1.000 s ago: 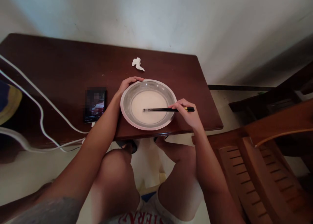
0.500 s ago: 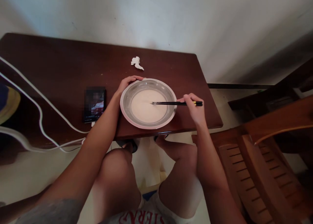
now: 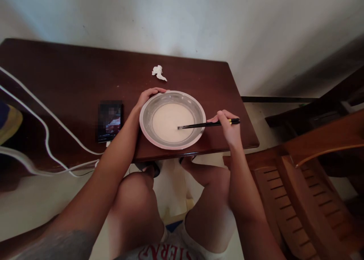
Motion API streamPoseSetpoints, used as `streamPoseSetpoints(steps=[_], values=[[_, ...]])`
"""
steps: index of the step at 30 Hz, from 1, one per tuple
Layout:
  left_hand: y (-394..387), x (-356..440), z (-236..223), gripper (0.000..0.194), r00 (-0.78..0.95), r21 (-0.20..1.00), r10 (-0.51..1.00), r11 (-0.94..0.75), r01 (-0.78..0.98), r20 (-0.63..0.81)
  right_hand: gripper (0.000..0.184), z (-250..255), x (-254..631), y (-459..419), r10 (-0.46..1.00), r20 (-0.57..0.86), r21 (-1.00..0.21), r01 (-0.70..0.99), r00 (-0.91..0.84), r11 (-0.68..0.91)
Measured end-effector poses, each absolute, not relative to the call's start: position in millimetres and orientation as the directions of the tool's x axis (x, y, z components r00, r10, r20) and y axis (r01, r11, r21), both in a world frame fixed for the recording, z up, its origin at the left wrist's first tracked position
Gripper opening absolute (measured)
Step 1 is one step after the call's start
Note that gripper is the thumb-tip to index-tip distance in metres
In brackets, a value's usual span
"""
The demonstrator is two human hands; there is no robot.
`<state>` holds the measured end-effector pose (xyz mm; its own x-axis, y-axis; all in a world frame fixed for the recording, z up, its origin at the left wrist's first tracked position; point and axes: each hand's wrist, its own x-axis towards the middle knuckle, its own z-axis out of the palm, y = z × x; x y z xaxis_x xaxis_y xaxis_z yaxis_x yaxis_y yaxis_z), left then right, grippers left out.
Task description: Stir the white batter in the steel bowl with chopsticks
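Note:
A wide metal bowl with a pale creamy liquid sits near the front edge of a dark wooden table. My left hand curls over the bowl's far-left rim and grips it. My right hand is closed on a pair of black chopsticks at the bowl's right side. The chopstick tips dip into the liquid right of the bowl's middle.
A phone with a lit screen lies left of the bowl, and white cables run off the table's left front. A crumpled white tissue lies behind the bowl. A wooden chair stands at the right. My bare knees are below the table edge.
My right hand has drawn to the right, away from the bowl's rim, and the chopstick tips have slid from left of centre to right of centre in the liquid. My left hand has stayed put.

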<state>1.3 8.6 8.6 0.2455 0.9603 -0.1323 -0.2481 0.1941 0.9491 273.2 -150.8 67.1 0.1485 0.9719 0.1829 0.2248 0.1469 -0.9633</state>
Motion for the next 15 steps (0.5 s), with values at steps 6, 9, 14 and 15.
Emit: streamPoseSetpoints(steps=[6,9,14,15], values=[[5.8,2.7,12.5,0.025,0.229,0.952,0.963,0.198,-0.232,-0.144,0.021,64.7,268.5,-148.6,0.977,0.212,-0.926,0.321,0.011,0.197],[6.2,1.9,11.4,0.024,0.255,0.946,0.956,0.208,-0.25,-0.143,0.032,65.6,273.7,-149.1,0.957,0.209,-0.959,0.234,0.202,0.16],[7.2,1.7,9.5,0.024,0.252,0.94,0.959,0.201,-0.276,-0.131,0.026,68.2,268.1,-152.0,0.989,0.139,-0.955,0.259,-0.04,0.145],[7.2,1.8,9.5,0.025,0.249,0.939,0.96,0.2,-0.281,-0.13,0.023,68.1,267.4,-151.7,0.985,0.158,-0.938,0.302,-0.063,0.17]])
